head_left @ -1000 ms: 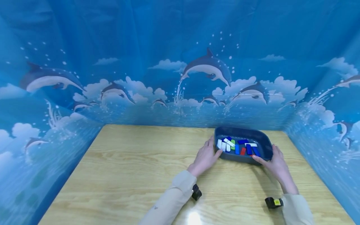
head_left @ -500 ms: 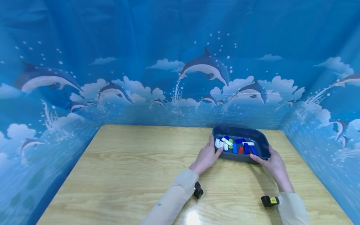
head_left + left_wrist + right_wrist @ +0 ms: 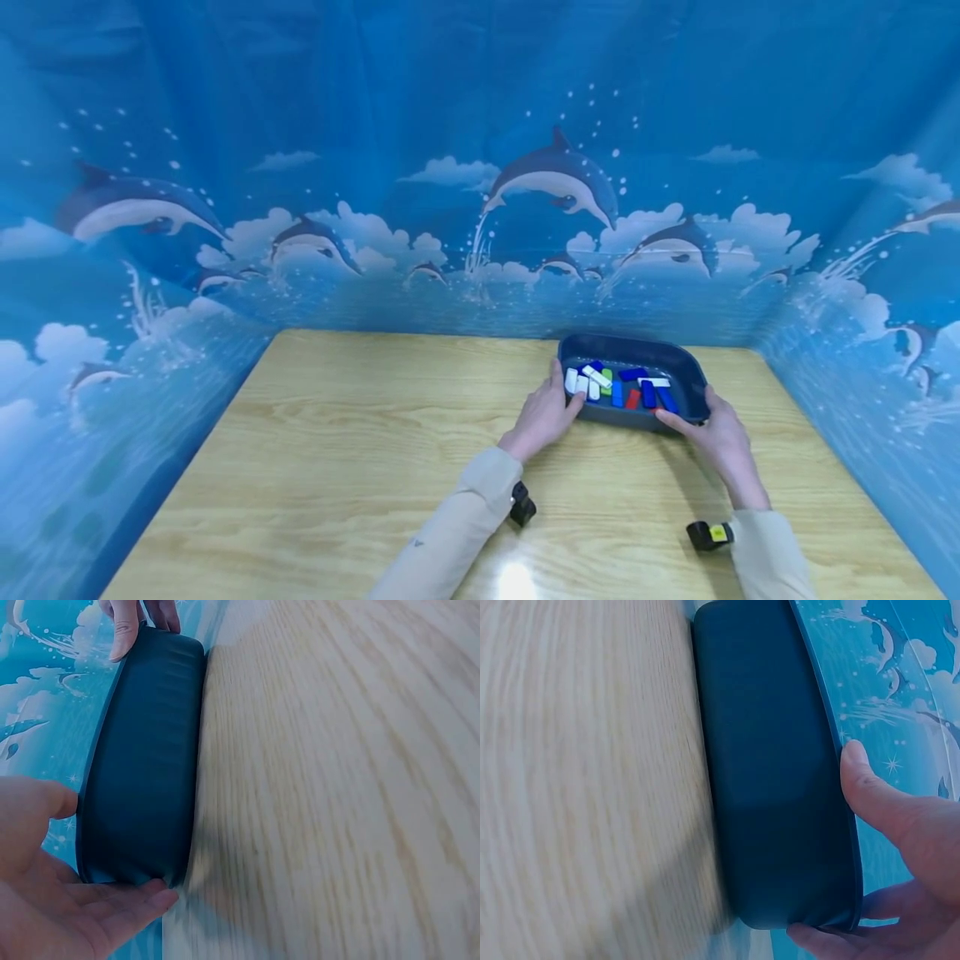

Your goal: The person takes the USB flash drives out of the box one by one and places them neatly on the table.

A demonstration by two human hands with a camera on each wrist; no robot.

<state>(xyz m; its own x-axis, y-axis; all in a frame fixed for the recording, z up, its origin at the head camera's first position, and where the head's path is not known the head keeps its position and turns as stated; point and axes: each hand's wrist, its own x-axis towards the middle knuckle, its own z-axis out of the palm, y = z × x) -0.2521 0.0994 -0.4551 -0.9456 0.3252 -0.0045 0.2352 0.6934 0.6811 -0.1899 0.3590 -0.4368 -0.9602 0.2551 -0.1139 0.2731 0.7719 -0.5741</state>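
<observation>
A dark blue-grey plastic bin stands at the back right of the table, its long front wall toward me. In it lie several small flat oblong pieces, white, blue, green and red; their exact kind is too small to tell. My left hand grips the bin's left end, thumb at the front rim and fingers along the end wall. At the opposite end, my right hand holds the bin the same way. The left wrist view shows the bin's outer wall between both hands.
The wooden table extends left and forward of the bin. A blue curtain printed with dolphins hangs close behind the bin and along both sides. Black wrist cameras sit on both wrists.
The bin has slid a little to the left along the table, with both hands moving along on it. The pieces inside keep their arrangement.
</observation>
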